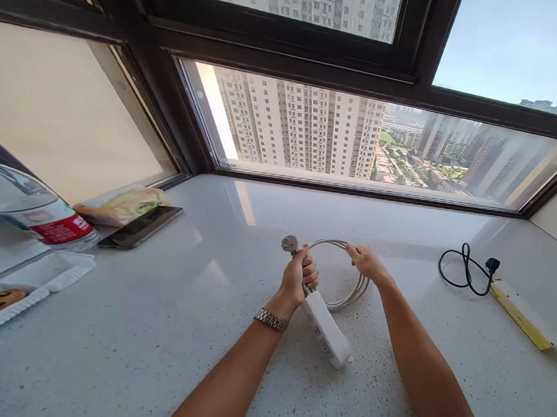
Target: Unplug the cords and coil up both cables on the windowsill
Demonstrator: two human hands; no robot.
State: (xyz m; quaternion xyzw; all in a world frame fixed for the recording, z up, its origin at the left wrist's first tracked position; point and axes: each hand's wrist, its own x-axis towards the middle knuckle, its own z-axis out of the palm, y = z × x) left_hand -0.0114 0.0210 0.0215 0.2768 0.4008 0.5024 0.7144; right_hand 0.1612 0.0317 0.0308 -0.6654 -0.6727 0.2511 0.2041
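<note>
My left hand (298, 275) is closed around the cord of a white power strip (327, 331), between the strip's end and its grey plug (290, 243). The plug sticks out above my thumb, and the strip slants down to the right below my fist. A pale cable (359, 294) forms a coil of several loops to the right of that fist. At the coil's upper right, the fingers of my right hand (367, 262) pinch the loops. The part of the cord inside my left fist is hidden.
At right, a yellow-and-white power strip (525, 315) lies with its black cord (466, 268). To the left are a water bottle (51, 213), a phone (142, 227), a food packet (124, 206) and a white tray (68, 269) with cookies. Windows border the speckled countertop (152, 340).
</note>
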